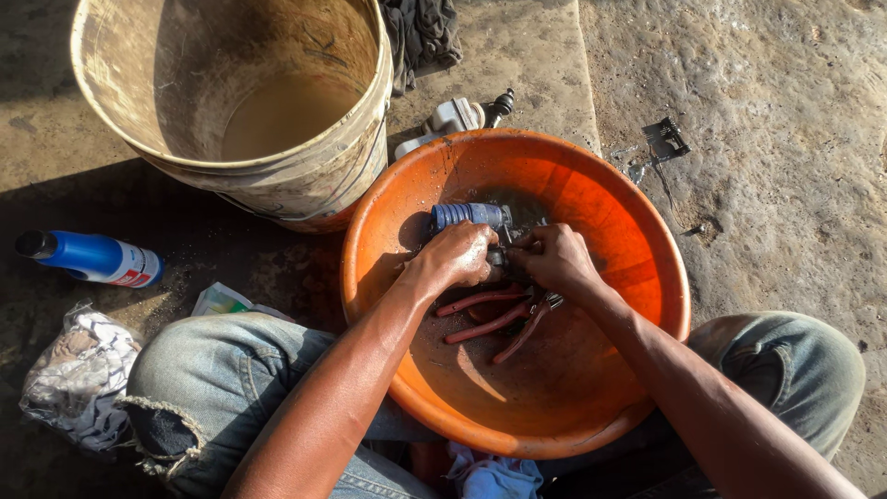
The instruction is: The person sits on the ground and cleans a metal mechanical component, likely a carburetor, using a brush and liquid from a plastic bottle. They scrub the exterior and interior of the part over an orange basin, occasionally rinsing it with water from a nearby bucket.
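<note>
Orange plastic, the basin [637, 231] is sitting between our knees beside a muddy bucket [231, 102]. Over its middle we are closing our left hand [455, 256] and right hand [552, 259] around a dark part [469, 215] with a blue ribbed end, fingers curled tight, while red-handled pliers [490, 314] are lying just beneath.

I am sitting on a rough concrete floor [785, 111], dusty and stained; an orange basin [637, 231] is resting on it between my knees; a dirty pale bucket [305, 176] is standing just beside the basin, up to my left; a blue bottle [92, 257] is lying on its side well left of them; a crumpled rag [78, 374] is lying near my left knee; a grey cloth [420, 32] is lying behind the bucket; a white part [453, 118] is lying just behind the basin's rim; a small dark metal piece [667, 139] is lying to the right.
</note>
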